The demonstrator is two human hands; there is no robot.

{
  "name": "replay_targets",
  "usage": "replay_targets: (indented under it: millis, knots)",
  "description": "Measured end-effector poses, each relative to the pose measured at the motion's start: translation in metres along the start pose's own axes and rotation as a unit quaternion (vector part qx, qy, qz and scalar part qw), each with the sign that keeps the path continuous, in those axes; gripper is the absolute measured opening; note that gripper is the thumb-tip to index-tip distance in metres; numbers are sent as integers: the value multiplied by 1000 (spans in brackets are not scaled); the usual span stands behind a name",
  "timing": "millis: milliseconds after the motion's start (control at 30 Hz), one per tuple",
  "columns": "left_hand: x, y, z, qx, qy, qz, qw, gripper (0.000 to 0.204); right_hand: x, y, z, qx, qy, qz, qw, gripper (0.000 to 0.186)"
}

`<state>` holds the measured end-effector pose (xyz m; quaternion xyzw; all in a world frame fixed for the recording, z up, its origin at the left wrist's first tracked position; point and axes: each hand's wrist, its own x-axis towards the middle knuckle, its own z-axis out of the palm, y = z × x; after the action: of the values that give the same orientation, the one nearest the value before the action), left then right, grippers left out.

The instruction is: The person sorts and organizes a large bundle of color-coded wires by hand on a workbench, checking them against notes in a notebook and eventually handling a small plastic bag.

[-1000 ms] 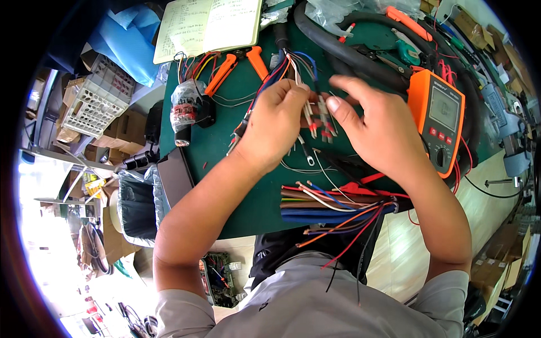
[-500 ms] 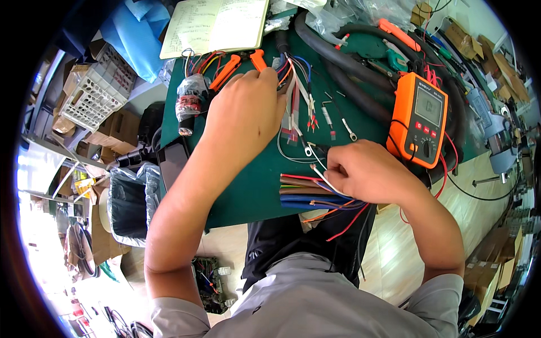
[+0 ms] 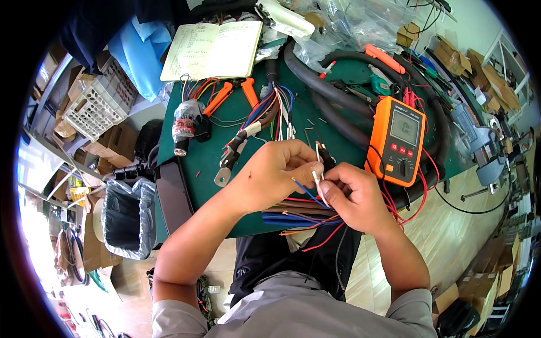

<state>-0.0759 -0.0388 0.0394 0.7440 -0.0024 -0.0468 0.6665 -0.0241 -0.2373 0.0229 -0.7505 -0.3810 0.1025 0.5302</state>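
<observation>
Near the table's front edge my two hands meet over a bundle of thick cable conductors in blue, brown and red. My left hand is closed, its thumb and finger pinching the upper part of a white wire. Just below, my right hand pinches the same wire between thumb and fingertips. A thin blue wire with a bare copper end sticks out beside them. Behind the fingers sits a dark clip or probe, partly hidden. A fanned cable end lies farther back, with a ring terminal on one thick lead.
An orange multimeter with red leads stands at the right, before a thick black cable. Orange-handled pliers, an open notebook and a wrapped connector lie behind. A phone rests at the left edge, above a lined bin.
My left hand has come from the pliers and cable end down to my right hand and now pinches the white wire. The lead with the ring terminal has come into sight. The view has shifted slightly.
</observation>
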Motion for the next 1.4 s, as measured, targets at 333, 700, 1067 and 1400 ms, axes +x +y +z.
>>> replay_targets:
  millis: [333, 700, 1067, 1400]
  knots:
    - [7, -14, 21, -168, 30, 52, 984, 16, -5, 7, -3, -139, 158, -40, 977, 28]
    - [5, -34, 23, -224, 24, 88, 970, 10, 5, 4, -8, -306, 19, -72, 949, 41]
    - [1, -30, 23, -218, 12, 62, 974, 16, 0, 5, -8, -288, 76, 19, 954, 46]
    - [-2, -30, 24, -165, -20, 48, 985, 16, 13, -12, -14, -158, 29, -152, 975, 23]
